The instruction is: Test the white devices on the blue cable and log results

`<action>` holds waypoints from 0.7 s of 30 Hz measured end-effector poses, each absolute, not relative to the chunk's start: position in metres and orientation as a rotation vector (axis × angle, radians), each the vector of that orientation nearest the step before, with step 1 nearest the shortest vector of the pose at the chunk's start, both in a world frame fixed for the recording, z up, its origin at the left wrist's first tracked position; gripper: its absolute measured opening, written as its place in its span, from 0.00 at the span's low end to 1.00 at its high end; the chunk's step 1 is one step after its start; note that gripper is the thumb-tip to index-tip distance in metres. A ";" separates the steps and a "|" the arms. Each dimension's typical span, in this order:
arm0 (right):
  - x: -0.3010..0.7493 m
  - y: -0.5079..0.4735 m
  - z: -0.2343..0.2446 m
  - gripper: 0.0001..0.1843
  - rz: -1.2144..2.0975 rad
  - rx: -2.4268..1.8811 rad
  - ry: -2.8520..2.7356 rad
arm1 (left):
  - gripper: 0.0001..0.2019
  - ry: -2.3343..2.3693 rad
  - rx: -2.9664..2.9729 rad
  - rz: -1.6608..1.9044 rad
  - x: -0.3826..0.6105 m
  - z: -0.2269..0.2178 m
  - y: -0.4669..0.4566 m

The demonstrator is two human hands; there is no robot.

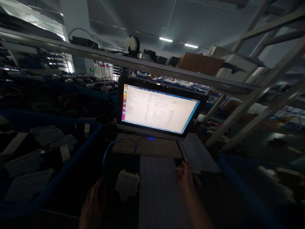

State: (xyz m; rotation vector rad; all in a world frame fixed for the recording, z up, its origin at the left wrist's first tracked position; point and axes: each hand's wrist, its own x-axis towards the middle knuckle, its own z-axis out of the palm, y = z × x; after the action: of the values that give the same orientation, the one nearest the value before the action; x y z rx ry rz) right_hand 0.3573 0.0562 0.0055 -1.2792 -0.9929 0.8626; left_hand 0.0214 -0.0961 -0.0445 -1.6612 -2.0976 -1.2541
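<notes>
My right hand (186,179) is closed round a thin, pale pen (190,171), at the right edge of a printed paper sheet (157,187). My left hand (92,202) is at the lower left with its fingers curved. Its inner side is lost in shadow, so I cannot make out whether it holds anything. A blue cable (105,159) runs down close to its fingertips. Between my hands, left of the sheet, lies a small whitish plastic box with side tabs (127,183). A light keyboard (146,146) stands behind the sheet, below a lit monitor (157,108).
A blue bin (69,173) with several labelled pale packages stands at left. Another blue bin (245,184) is at right. A second paper (199,154) lies right of the keyboard. Above the monitor runs a metal shelf (162,68) bearing a cardboard box (200,63). Slanted metal bars (240,111) rise at right.
</notes>
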 end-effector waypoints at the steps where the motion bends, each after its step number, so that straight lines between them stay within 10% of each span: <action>1: 0.364 0.056 0.008 0.26 0.909 -1.240 -0.959 | 0.21 -2.070 -1.611 -1.292 0.023 -0.039 -0.096; 21: 0.411 0.061 -0.026 0.13 1.132 -1.118 -0.738 | 0.38 -1.984 -2.020 -1.270 0.067 0.000 -0.070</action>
State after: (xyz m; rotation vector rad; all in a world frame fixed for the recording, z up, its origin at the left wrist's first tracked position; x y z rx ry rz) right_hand 0.4110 0.0612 -0.0261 -1.1180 -0.7378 1.1316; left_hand 0.0672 -0.0704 -0.0004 -2.0203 -1.9840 -1.2703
